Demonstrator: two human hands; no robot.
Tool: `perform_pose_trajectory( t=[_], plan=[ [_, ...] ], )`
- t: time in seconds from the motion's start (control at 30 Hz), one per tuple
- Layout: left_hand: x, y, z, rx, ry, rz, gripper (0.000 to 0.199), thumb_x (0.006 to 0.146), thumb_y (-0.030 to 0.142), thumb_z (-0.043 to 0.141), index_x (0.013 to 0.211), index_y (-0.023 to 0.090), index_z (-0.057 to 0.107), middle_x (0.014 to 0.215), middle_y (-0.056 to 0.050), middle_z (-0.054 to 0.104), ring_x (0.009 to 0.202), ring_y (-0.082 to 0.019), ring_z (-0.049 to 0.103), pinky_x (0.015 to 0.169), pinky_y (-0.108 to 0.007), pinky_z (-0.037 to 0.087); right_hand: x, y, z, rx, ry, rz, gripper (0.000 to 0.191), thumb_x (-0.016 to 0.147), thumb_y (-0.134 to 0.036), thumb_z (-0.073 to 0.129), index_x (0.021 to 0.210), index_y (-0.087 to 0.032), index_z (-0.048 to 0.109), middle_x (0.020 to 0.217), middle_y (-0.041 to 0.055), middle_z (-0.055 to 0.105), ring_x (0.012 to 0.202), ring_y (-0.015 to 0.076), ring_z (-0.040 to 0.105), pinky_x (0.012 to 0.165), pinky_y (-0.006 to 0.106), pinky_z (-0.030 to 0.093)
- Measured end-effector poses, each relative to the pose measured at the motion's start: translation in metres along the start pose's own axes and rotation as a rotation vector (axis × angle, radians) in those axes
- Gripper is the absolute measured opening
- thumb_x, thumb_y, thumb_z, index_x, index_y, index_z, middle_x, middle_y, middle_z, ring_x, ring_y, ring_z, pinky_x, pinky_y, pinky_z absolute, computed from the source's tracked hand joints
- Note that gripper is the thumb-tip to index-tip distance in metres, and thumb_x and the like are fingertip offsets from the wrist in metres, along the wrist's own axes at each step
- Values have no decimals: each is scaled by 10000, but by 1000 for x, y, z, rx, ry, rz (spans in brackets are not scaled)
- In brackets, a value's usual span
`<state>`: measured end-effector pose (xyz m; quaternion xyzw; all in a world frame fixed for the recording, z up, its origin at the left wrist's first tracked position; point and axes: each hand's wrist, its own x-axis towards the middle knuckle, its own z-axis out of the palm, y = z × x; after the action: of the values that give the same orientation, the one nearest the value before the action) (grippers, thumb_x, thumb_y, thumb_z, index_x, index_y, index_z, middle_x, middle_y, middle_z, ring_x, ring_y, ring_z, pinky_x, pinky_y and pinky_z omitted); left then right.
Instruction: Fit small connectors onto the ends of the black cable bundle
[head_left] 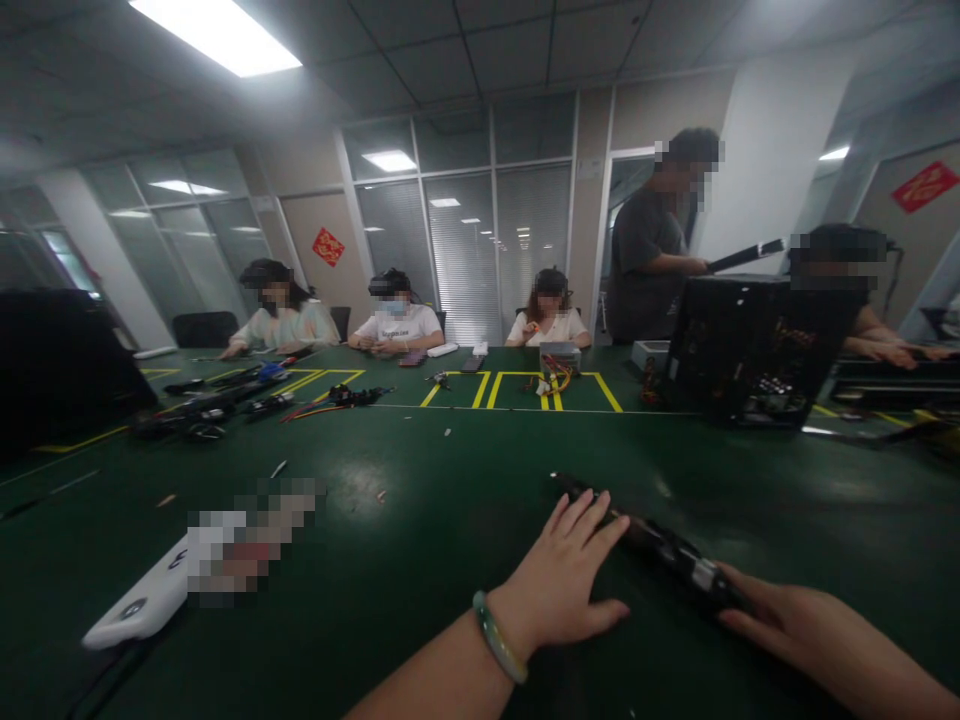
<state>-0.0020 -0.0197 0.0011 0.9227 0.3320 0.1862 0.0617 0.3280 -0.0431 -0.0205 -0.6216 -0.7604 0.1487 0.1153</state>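
Observation:
In the head view, a long black bundle (660,548), perhaps of cables, lies slantwise over the green table, with a pale patch near its closer end. My right hand (787,615) comes in from the right and grips that closer end between thumb and fingers. My left hand (566,575), with a green bangle (496,637) on the wrist, is palm down with its fingers stretched out. Its fingertips rest on or just above the bundle's far part; contact is hard to make out. Motion blur hides the bundle's details.
A white device with a cable (139,600) lies at the left. Loose black cables (225,400) are farther back. A black computer case (739,350) stands at the back right, and a power supply with coloured wires (560,358) at the back middle. Several people work across the green table (420,620).

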Motion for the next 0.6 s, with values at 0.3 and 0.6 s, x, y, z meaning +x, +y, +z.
perform_pose_trajectory(
  t=[0.3, 0.6],
  plan=[
    [-7, -21, 6, 105, 100, -191, 753, 829, 595, 577, 1436, 248, 300, 1503, -79, 302, 1354, -278, 306, 1124, -480, 208, 86, -116, 23, -22, -62, -323, 417, 911, -449, 500, 1297, -307, 561, 1169, 42, 682, 1038, 281, 629, 903, 369, 455],
    [0, -21, 4, 65, 180, -319, 520, 827, 479, 655, 1261, 237, 503, 1190, -67, 552, 1113, -278, 497, 991, -455, 358, 56, -114, 44, 73, 85, -193, 654, 900, -407, 499, 1485, -289, 232, 1334, 80, 466, 1031, 258, 611, 909, 368, 466]
  ],
)
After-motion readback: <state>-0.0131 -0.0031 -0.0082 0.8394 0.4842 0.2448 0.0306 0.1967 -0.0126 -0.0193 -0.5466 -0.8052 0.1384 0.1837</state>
